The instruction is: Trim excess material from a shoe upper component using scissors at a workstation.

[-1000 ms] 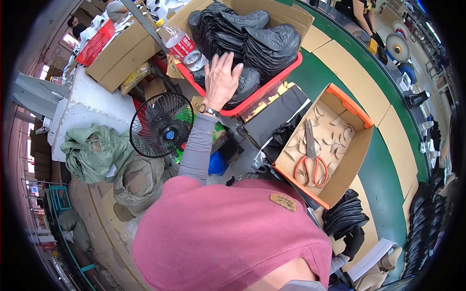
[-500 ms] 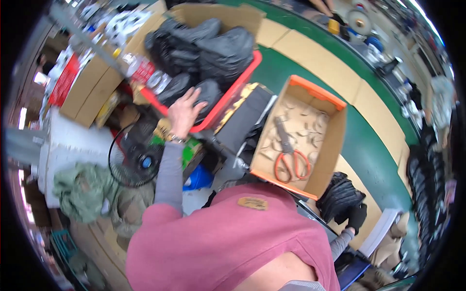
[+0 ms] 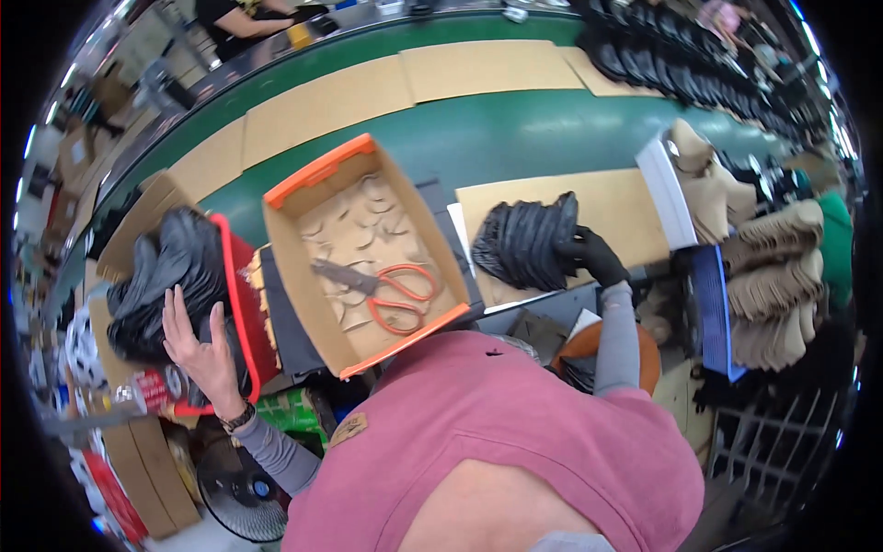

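My left hand (image 3: 200, 354), bare and with a dark band at the wrist, is open with its fingers spread. It hovers beside the black plastic bags (image 3: 179, 271) in the red bin (image 3: 241, 313), with no object in it. On the right, my right hand (image 3: 596, 258) wears a black glove. Its fingers close on the right end of a row of curved black pieces (image 3: 522, 241), packed upright against each other on a cardboard sheet (image 3: 607, 207). Dark glove against dark pieces hides the fingertips. Between my hands, orange-handled scissors (image 3: 391, 296) lie in an open cardboard box (image 3: 428, 248).
Thin curved scraps lie in the box. A green bench (image 3: 497, 138) lined with cardboard runs behind. Beige stacked pieces (image 3: 773, 267) and a blue crate (image 3: 722, 313) stand right. A fan (image 3: 248, 488) and plastic bottle (image 3: 147, 391) are lower left. Another person works across the bench.
The view has swung to the right. My left hand has lifted off the black bags, its fingers now spread. My right hand remains at the end of the black row.
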The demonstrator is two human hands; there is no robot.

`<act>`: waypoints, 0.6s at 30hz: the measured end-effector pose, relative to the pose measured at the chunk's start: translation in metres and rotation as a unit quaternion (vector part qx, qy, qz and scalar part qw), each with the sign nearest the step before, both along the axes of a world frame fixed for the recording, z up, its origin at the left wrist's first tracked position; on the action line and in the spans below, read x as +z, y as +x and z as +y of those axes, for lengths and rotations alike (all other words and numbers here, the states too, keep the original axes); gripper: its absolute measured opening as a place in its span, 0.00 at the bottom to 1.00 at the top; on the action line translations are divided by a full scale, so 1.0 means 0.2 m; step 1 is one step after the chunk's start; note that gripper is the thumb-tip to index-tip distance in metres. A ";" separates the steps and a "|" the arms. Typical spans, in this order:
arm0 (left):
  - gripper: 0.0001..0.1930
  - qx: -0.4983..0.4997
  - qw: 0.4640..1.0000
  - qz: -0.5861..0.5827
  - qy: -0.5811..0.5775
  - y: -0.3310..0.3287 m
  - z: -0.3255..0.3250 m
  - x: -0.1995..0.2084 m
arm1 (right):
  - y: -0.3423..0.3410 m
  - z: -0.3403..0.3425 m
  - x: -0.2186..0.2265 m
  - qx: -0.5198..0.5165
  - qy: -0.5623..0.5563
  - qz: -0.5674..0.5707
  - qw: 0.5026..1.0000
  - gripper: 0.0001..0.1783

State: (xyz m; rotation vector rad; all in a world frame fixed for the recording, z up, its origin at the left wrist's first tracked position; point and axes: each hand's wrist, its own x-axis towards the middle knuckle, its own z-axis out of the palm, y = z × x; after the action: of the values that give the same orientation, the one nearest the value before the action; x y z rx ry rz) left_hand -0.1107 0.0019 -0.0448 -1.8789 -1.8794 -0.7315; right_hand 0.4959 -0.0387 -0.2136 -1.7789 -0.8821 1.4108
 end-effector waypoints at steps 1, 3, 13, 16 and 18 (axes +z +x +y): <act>0.29 -0.020 1.000 -0.001 -0.003 0.07 0.05 0.02 | 0.04 -0.01 -0.09 0.007 0.017 -0.014 1.000 0.37; 0.29 -0.069 0.997 0.009 -0.013 0.19 0.11 0.03 | 0.05 -0.05 -0.13 -0.013 0.052 -0.039 0.998 0.39; 0.31 -0.223 0.974 -0.007 -0.035 0.52 0.20 0.04 | -0.01 -0.06 -0.11 -0.076 0.045 0.012 0.996 0.51; 0.31 -0.232 0.971 -0.008 -0.047 0.56 0.19 0.04 | -0.01 -0.07 -0.12 -0.100 0.076 -0.006 0.992 0.52; 0.30 -0.226 0.973 -0.005 -0.050 0.57 0.18 0.04 | -0.02 -0.09 -0.09 -0.059 0.097 -0.119 0.986 0.54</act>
State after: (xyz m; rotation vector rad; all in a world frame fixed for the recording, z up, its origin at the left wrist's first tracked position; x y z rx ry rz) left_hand 0.0036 0.0384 -0.0364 -2.4098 -1.5274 -0.7915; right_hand 0.4922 -0.0574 -0.2321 -1.8398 -0.9837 1.0143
